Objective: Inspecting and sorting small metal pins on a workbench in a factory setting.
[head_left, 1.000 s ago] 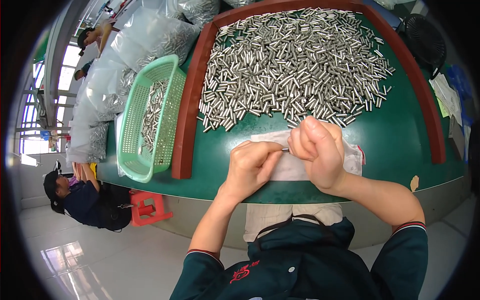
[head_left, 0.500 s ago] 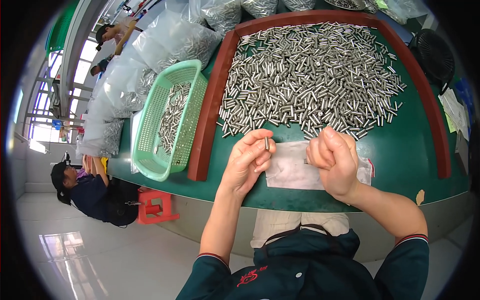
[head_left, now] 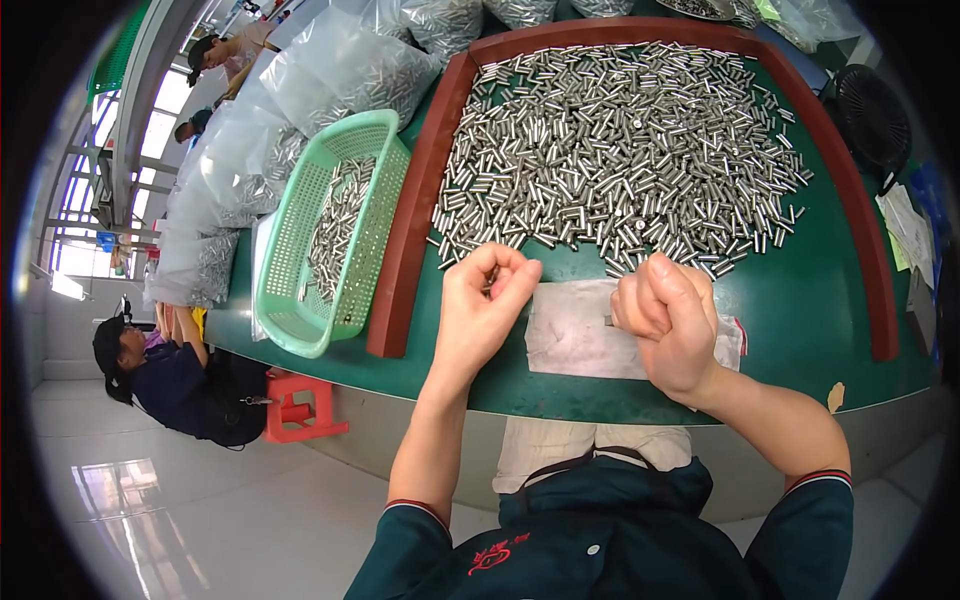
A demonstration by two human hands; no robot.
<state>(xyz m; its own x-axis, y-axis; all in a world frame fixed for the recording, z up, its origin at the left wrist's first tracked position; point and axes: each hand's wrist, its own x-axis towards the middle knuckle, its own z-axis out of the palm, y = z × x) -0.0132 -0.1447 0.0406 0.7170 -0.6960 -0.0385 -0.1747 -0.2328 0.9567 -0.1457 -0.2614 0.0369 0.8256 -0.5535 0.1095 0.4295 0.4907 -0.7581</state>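
The green worktop (head_left: 590, 398) is carrying many metal pins (head_left: 620, 150) toward its back edge and a pale cloth (head_left: 575, 340) near its front. Over that, the right hand (head_left: 670, 325) is clenching one protruding pin (head_left: 609, 321); the left hand (head_left: 482, 308) is hanging curled, contents unclear.

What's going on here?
A person is handling metal pins bare-handed at a green table. The right hand is closed around one pin, its end showing over a white cloth. The left hand is curled; its contents are mostly hidden. Loose pins lie inside a red-brown border, more in a green basket to the left.
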